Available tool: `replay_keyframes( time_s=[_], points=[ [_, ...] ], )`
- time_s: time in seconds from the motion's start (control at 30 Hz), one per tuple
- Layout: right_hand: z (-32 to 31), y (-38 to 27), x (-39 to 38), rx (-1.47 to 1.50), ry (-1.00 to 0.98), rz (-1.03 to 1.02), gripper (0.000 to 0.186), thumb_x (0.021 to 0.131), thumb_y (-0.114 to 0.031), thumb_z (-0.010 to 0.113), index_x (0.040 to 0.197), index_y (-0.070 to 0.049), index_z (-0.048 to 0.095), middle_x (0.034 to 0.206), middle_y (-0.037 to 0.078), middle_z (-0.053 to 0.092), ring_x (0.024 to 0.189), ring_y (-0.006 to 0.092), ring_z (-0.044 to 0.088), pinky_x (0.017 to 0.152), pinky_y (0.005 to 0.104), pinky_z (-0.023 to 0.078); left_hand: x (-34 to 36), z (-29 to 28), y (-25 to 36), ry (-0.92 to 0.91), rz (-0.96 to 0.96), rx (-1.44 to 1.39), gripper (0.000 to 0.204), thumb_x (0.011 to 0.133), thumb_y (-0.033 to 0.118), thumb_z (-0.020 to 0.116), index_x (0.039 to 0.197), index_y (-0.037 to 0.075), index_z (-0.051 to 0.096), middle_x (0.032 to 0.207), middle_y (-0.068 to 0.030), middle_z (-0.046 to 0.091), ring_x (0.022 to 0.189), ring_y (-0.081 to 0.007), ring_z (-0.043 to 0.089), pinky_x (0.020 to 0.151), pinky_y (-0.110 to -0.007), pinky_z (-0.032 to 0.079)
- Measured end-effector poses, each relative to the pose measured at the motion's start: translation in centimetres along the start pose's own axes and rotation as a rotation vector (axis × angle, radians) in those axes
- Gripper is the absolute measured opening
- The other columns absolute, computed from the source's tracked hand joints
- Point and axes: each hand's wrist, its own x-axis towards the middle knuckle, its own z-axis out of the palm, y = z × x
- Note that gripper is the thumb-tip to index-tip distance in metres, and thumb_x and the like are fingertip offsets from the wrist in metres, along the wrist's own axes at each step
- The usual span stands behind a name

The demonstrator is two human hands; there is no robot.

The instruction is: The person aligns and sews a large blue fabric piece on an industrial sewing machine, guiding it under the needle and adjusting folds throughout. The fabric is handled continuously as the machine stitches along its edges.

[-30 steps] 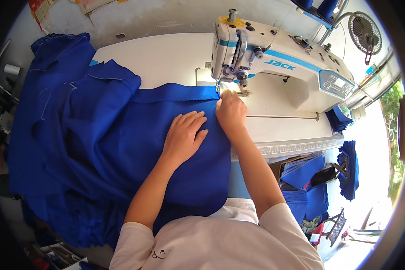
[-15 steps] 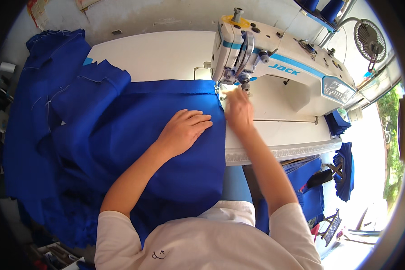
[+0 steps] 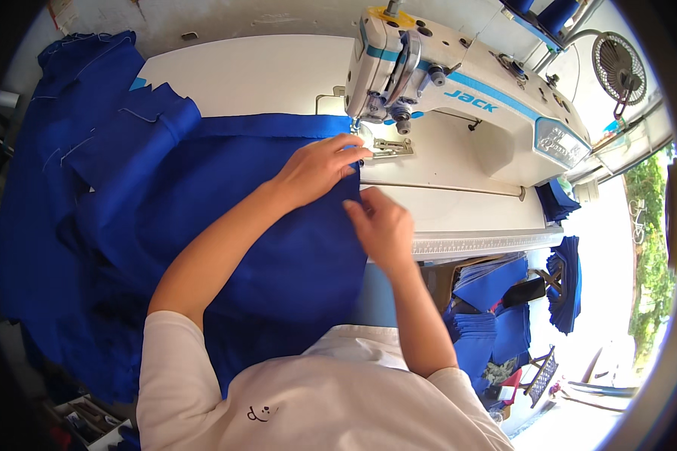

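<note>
A large piece of blue fabric (image 3: 278, 248) lies over the table and hangs into my lap, its folded top band (image 3: 271, 126) running to the needle area of the sewing machine (image 3: 459, 90). My left hand (image 3: 320, 171) is at the fabric's right edge, close to the presser foot, its fingers bent over that edge. Lower on the same edge, my right hand (image 3: 386, 228) has thumb and forefinger pinched at the cloth. The fingertips of both hands are partly hidden. Beside the needle, a metal guide (image 3: 393, 148) shows on the machine bed.
More blue fabric (image 3: 75, 173) is heaped at the left. A ruler strip (image 3: 466, 242) edges the table front. Stacked blue pieces (image 3: 493, 286) lie below right, with a dark phone-like object (image 3: 524, 292) on them. A fan (image 3: 618, 66) and thread cones (image 3: 553, 16) stand upper right.
My right hand has come down from the needle area to the fabric's right edge. My left hand has moved up and right, from flat on the cloth to beside the presser foot.
</note>
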Motion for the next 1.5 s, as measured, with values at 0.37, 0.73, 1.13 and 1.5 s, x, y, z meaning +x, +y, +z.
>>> replay_keyframes(
  time_s=[0.37,0.73,1.13,1.5],
  points=[
    [1.6,0.7,0.8,-0.242,0.164,-0.038,0.017,0.087,-0.018,0.062,0.076,-0.007,0.057,0.064,0.010,0.063,0.053,0.0322,0.061,0.047,0.0412,0.045,4.3,-0.8,-1.1,-0.486,-0.401,-0.170,0.025,0.077,0.005,0.064,0.102,0.011,0.065,0.073,-0.0036,0.061,0.065,-0.0179,0.058,0.062,-0.032,0.045],
    [-0.3,3.0,2.0,-0.246,0.275,-0.142,0.014,0.080,-0.007,0.062,0.067,-0.006,0.056,0.062,0.009,0.058,0.052,0.0305,0.057,0.048,0.0420,0.044,2.4,2.5,0.8,-0.028,-0.150,0.189,0.021,0.076,0.009,0.072,0.096,0.013,0.069,0.085,-0.0052,0.065,0.082,-0.0281,0.064,0.065,-0.041,0.050],
    [0.9,5.1,7.4,-0.290,0.205,-0.190,0.016,0.082,-0.021,0.069,0.089,-0.008,0.063,0.077,0.010,0.068,0.067,0.0301,0.066,0.055,0.0394,0.050,-1.3,3.6,3.8,-0.039,0.039,-0.003,0.012,0.074,0.008,0.073,0.078,0.008,0.062,0.078,-0.0034,0.056,0.076,-0.0223,0.059,0.064,-0.036,0.050],
    [-0.6,1.4,0.3,0.663,-0.325,0.339,0.036,0.088,-0.014,0.067,0.118,0.003,0.061,0.100,0.017,0.069,0.093,0.0220,0.067,0.086,0.0338,0.051,-12.4,1.4,14.4,0.195,-0.236,-0.161,0.027,0.082,0.014,0.073,0.106,0.005,0.066,0.102,-0.0125,0.067,0.089,-0.0328,0.066,0.076,-0.037,0.054]
  ],
)
